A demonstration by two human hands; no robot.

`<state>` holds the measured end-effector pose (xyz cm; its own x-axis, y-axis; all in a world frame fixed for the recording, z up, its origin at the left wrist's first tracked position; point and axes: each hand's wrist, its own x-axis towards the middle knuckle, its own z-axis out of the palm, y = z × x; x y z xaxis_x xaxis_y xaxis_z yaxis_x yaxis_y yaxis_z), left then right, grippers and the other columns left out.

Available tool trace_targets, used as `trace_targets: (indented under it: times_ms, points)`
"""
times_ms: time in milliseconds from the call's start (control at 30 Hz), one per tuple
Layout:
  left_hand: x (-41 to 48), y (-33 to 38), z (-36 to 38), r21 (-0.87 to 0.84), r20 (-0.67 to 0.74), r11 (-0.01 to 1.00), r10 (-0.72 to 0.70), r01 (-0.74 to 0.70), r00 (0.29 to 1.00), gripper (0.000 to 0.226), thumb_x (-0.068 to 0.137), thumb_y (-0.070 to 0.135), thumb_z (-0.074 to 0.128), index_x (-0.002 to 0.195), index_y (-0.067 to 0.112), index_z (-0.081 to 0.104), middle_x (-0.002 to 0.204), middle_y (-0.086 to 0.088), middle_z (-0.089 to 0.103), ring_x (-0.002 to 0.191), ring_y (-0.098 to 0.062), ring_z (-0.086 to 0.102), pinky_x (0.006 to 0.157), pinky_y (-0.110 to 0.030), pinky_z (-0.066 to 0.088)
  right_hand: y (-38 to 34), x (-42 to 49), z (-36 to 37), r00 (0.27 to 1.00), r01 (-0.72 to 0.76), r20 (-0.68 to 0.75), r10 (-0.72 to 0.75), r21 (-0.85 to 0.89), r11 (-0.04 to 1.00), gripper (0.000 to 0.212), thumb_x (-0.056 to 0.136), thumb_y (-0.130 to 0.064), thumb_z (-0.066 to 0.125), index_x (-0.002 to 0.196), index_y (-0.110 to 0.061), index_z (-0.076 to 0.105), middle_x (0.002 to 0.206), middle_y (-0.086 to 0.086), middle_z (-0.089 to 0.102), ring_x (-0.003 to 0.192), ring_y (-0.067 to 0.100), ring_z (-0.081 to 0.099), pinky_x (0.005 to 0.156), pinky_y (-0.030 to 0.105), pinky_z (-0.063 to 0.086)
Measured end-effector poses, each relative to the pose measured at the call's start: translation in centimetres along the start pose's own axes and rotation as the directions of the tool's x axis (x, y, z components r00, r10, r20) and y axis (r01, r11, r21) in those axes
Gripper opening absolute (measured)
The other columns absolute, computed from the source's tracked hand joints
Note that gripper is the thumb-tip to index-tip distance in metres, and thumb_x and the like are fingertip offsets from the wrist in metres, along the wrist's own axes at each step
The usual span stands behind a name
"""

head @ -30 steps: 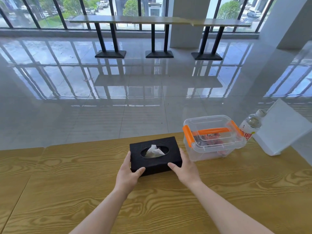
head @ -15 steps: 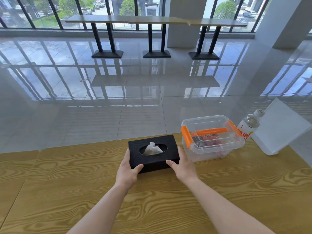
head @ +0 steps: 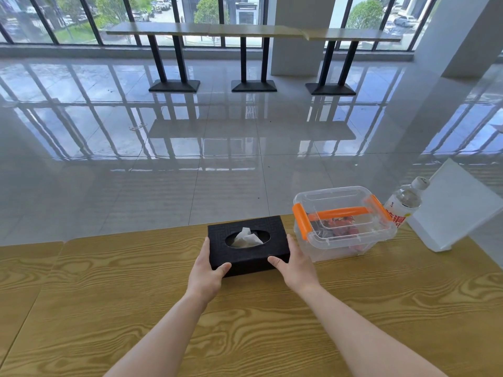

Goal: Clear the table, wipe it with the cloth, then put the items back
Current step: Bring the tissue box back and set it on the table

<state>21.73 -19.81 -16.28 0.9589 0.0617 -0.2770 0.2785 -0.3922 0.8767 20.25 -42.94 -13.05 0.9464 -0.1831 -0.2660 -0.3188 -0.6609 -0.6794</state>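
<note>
- two hands hold one black box (head: 275, 242) near the far edge of the wood table (head: 245, 327).
- left hand (head: 206, 273) grasps its left end, thumb on the near face.
- white tissue (head: 246, 236) pokes from the oval slot on top.
- right hand (head: 296, 270) grasps the right end the same way.
- clear bin (head: 345, 240) with orange latches sits just right of the box.
- bottle (head: 402, 205) is right of the bin, beside a white panel (head: 460, 210).
</note>
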Motion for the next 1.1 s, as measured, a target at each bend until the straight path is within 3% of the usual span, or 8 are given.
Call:
trace_targets:
  times_ms: [1100]
  points:
    - [0.63, -0.59, -0.16, 0.051, 0.033, 0.999, 0.003, -0.005, 0.999, 0.087, 0.088, 0.027, 0.073, 0.154, 0.043, 0.019, 0.155, 0.016, 0.041, 0.142, -0.014, 0.040, 0.117, -0.045, 0.036, -0.64, -0.56, -0.56, 1.000, -0.001, -0.004, 0.001, 0.022, 1.000, 0.078, 0.094, -0.042, 0.068, 0.156, -0.024, 0.026, 0.154, 0.003, 0.046, 0.138, 0.027, 0.046, 0.105, 0.038, 0.042]
